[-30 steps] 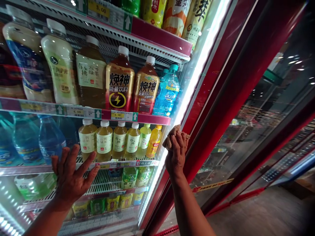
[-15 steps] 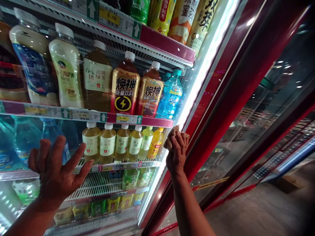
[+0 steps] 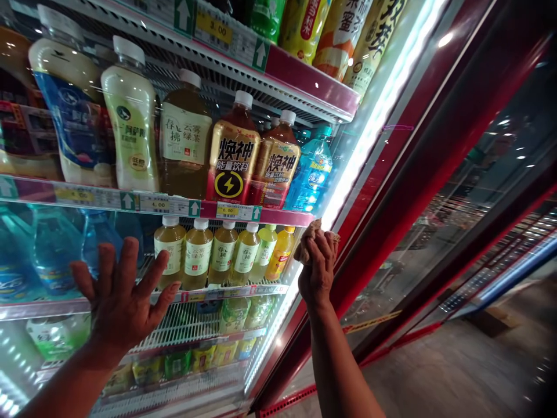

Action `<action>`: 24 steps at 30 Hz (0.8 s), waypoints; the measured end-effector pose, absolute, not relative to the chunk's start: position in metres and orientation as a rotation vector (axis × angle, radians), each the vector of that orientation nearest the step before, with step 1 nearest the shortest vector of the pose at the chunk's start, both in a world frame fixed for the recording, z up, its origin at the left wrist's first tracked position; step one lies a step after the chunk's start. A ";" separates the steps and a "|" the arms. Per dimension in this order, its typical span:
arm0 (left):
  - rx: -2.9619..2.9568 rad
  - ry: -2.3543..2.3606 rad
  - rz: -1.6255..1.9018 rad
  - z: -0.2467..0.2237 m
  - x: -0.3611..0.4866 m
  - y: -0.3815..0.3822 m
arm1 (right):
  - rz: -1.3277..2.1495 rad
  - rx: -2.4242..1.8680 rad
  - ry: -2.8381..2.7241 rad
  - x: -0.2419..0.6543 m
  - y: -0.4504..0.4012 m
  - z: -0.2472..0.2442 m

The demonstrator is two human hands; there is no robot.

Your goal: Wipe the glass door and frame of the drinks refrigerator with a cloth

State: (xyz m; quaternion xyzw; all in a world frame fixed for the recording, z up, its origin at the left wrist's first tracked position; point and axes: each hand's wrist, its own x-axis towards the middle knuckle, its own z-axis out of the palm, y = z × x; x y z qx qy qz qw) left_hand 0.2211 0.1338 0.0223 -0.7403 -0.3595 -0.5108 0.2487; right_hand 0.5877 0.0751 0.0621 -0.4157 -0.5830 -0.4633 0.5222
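Observation:
My right hand (image 3: 319, 271) is closed around a crumpled brownish cloth (image 3: 310, 239), held at the lit right edge of a drinks fridge, beside the end of a shelf rail (image 3: 278, 213). Spread wide, my left hand (image 3: 124, 296) holds nothing and hovers before the lower shelves, in front of blue bottles (image 3: 56, 249). Between the two hands stands a row of small green tea bottles (image 3: 198, 253) with white caps. Whether a glass pane lies between my left hand and the bottles, I cannot tell for certain.
Larger bottles (image 3: 235, 151) with dark and gold labels fill the shelf above. A bright light strip (image 3: 378, 110) runs down the fridge's right side, next to its red frame (image 3: 391, 191). Grey floor (image 3: 435, 371) shows at lower right, with a brown box (image 3: 489, 322) on it.
The shelves and bottles sit slightly further right in the view. My left hand has shifted right, fingers still spread. My right hand stays at the fridge edge with the cloth.

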 end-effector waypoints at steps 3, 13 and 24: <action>-2.012 -0.962 -1.358 0.024 0.220 0.132 | -1.084 -0.994 -1.346 0.583 0.077 0.069; -2.052 -0.987 -1.380 0.023 0.219 0.132 | -1.132 -0.999 -1.423 0.578 0.078 0.063; -2.064 -0.892 -1.372 0.026 0.215 0.132 | -1.114 -0.988 -1.541 0.558 0.076 0.054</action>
